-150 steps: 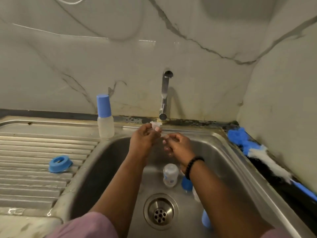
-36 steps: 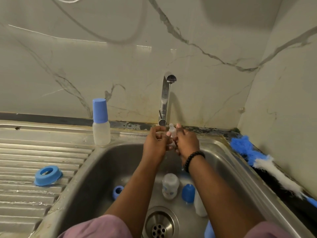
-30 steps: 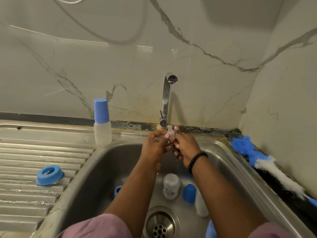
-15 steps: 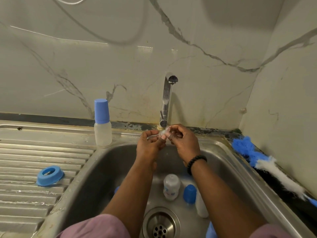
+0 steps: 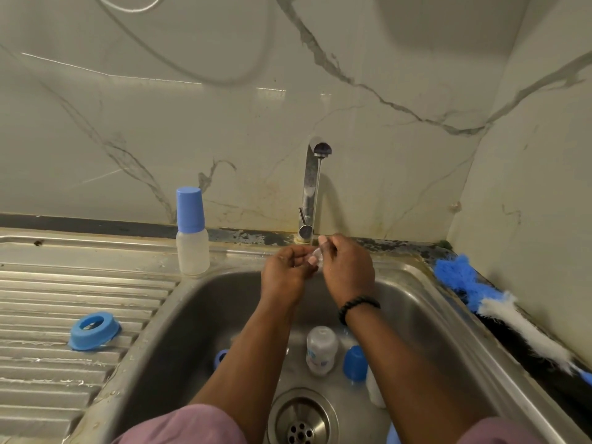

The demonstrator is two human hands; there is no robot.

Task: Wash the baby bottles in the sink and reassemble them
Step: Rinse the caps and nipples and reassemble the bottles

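- The clear silicone teat (image 5: 313,258) sits just above frame centre, pinched between both hands right under the tap (image 5: 310,190), where a thin stream of water falls on it.
- It lies between the two sets of fingertips, so neither hand is nearer; its long axis is too hidden to tell.
- The left hand (image 5: 285,274) curls its fingers round the teat from the left; the right hand (image 5: 347,267) pinches it from the right with thumb and forefinger.
- Counted: one capped bottle (image 5: 192,233) on the sink's (image 5: 426,302) back rim at centre left.
- One bottle body (image 5: 322,349) plainly in the basin; a second white shape beside it is part hidden.
- One blue collar ring (image 5: 94,330) on the drainboard (image 5: 64,290); one blue cap (image 5: 355,363) in the basin.
- One bottle brush (image 5: 499,302) at right.
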